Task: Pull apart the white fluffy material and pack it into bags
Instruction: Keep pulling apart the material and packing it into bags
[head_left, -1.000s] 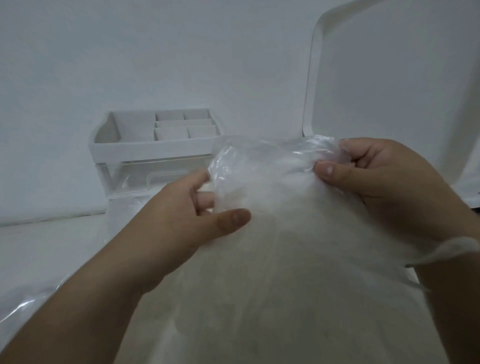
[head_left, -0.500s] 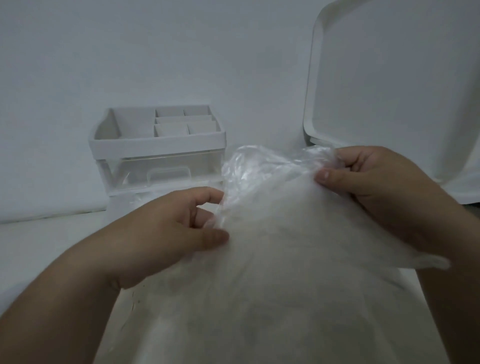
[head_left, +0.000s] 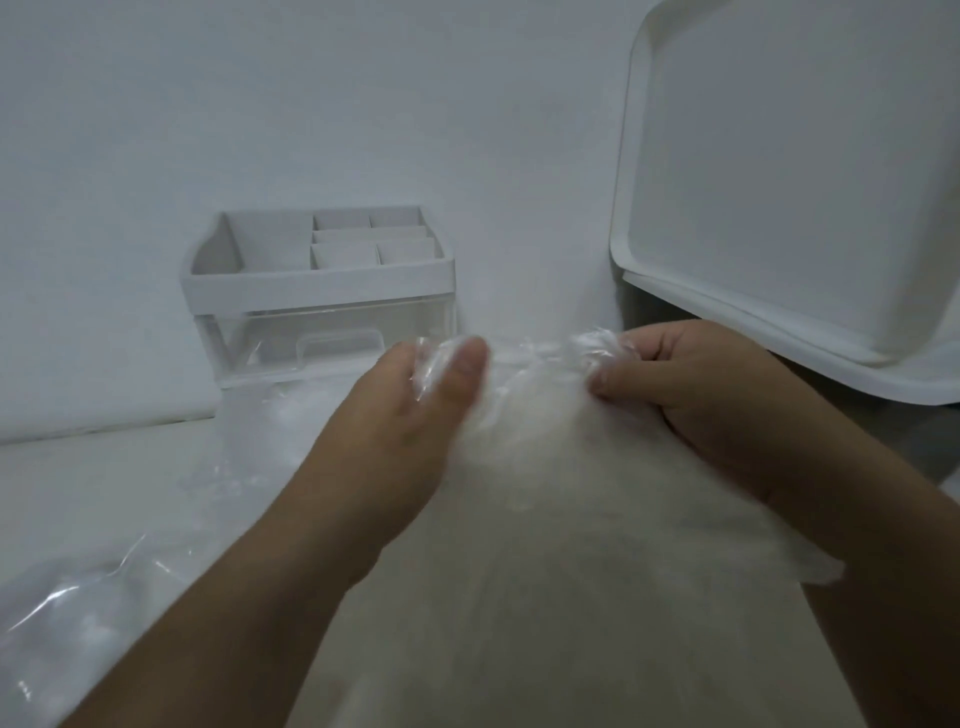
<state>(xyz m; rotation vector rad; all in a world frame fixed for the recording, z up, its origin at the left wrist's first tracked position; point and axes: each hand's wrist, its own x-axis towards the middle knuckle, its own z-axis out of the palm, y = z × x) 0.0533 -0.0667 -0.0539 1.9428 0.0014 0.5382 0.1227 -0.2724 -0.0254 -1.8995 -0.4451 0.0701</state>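
The clear plastic bag (head_left: 535, 364) lies low in the middle of the view, stuffed with the white fluffy material (head_left: 550, 519). The left hand (head_left: 410, 421) pinches the left side of the bag's mouth, with film bunched between the thumb and fingers (head_left: 467, 371). The right hand (head_left: 696, 395) grips the right side with curled fingers. To close it well, gather the loose film toward the middle, press the filling down so no fibres catch in the neck, then twist. Thin film like this probably tears if yanked.
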